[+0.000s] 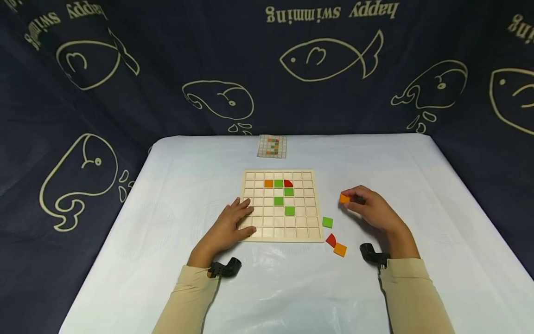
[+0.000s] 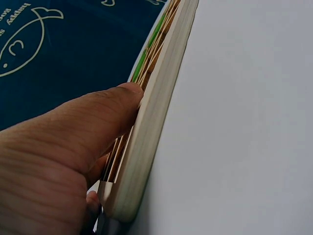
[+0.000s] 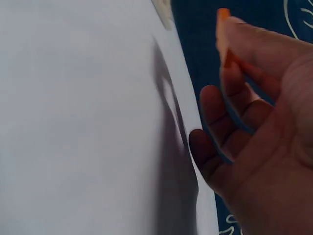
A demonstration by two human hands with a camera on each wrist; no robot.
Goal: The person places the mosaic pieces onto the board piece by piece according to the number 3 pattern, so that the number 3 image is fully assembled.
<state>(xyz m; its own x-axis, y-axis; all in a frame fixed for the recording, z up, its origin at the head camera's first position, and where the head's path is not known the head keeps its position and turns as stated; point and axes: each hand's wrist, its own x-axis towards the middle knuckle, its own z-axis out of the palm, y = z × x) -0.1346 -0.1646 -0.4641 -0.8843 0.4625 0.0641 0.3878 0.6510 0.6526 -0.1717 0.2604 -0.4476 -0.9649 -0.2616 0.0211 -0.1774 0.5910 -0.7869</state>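
Observation:
A wooden grid board lies on the table, with several colored tiles set in its cells: an orange square, green squares and a red quarter-round tile. My left hand rests on the board's left edge, fingers spread; in the left wrist view its thumb lies over the rim. To the right of the board, my right hand pinches an orange square tile between thumb and fingers. In the right wrist view that tile is held above the white surface.
Loose beside the board's right side lie a green square, a red quarter-round and an orange square. A small pattern card lies behind the board. A dark curtain hangs at the table's far edge.

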